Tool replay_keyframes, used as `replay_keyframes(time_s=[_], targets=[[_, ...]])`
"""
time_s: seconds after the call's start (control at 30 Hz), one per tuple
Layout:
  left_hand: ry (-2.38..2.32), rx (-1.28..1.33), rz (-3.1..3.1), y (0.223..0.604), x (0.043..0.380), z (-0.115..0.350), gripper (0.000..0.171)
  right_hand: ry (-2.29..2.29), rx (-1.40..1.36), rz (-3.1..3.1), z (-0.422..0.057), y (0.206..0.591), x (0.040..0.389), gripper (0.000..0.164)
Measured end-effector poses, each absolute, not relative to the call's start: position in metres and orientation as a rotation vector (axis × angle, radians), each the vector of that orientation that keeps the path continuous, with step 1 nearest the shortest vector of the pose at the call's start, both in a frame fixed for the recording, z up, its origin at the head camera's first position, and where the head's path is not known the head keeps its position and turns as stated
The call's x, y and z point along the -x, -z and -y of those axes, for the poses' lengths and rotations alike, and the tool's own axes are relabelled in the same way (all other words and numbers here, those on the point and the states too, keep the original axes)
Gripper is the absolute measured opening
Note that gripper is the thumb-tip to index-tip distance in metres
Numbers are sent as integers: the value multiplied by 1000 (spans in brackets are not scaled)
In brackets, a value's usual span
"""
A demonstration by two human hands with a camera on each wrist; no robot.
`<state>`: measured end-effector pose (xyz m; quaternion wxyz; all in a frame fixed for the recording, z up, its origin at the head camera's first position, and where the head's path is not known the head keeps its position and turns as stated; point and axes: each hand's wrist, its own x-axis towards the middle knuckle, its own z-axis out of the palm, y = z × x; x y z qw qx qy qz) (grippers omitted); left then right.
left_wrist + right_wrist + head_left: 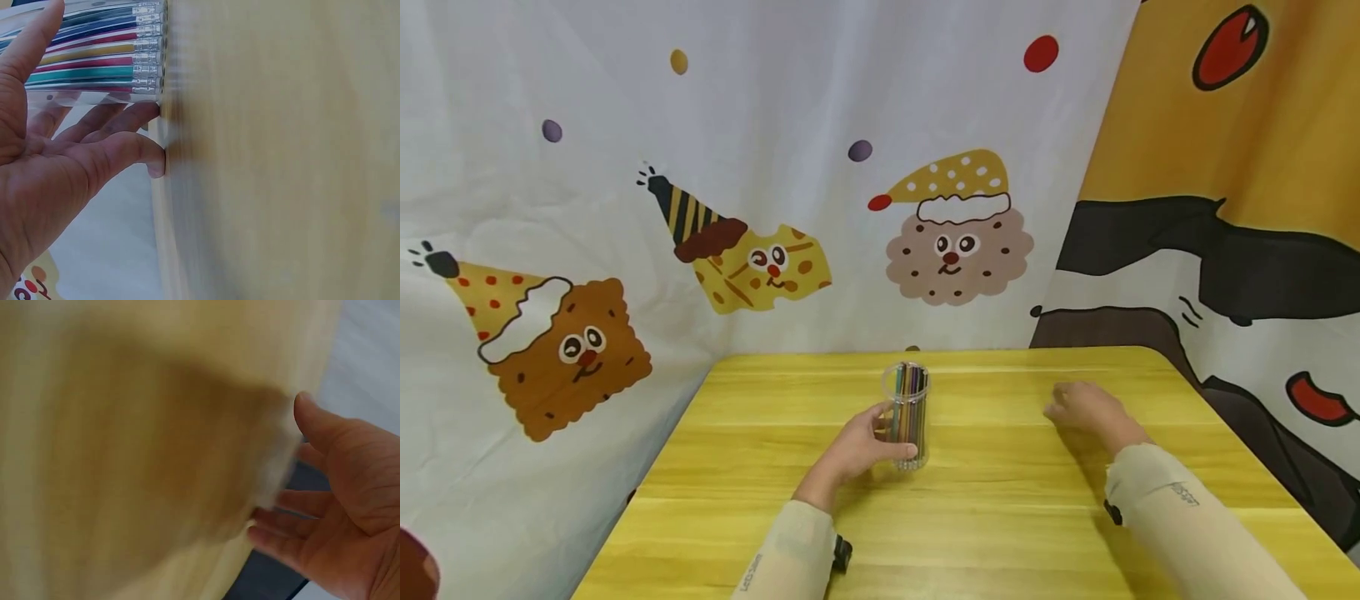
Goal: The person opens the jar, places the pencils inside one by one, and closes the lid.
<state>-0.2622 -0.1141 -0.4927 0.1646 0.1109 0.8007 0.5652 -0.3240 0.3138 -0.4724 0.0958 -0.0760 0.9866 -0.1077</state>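
A clear cylindrical pencil cup point(913, 463) stands upright on the table, holding several coloured pencils point(913, 408). My left hand point(859, 446) holds the cup from its left side, thumb across the near face and fingers behind. In the left wrist view, silver ferrules on the pencils point(100, 59) sit at the cup's base, against the tabletop. Over the right part of the table is my right hand point(1092, 410), apart from the cup. Its fingers point(297, 503) are loosely bent with nothing between them, and its shadow falls on the wood.
The yellow wood-grain table point(985, 525) reaches back to a white curtain point(775, 108) printed with cartoon food figures. A yellow and black patterned part of the curtain point(1262, 167) hangs at the right. Dark wrist straps show by both sleeves.
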Motion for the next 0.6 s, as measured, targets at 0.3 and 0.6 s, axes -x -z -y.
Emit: replay_keyframes(time_s=[0.3,0.6], targets=[[-1582,-298,-2302,492,261,114,105,773,320,-2833,-268,462,337,67],[-1563,-320,-2313,492,263,112,104,1044,926,-2572,-129,361,306,49]])
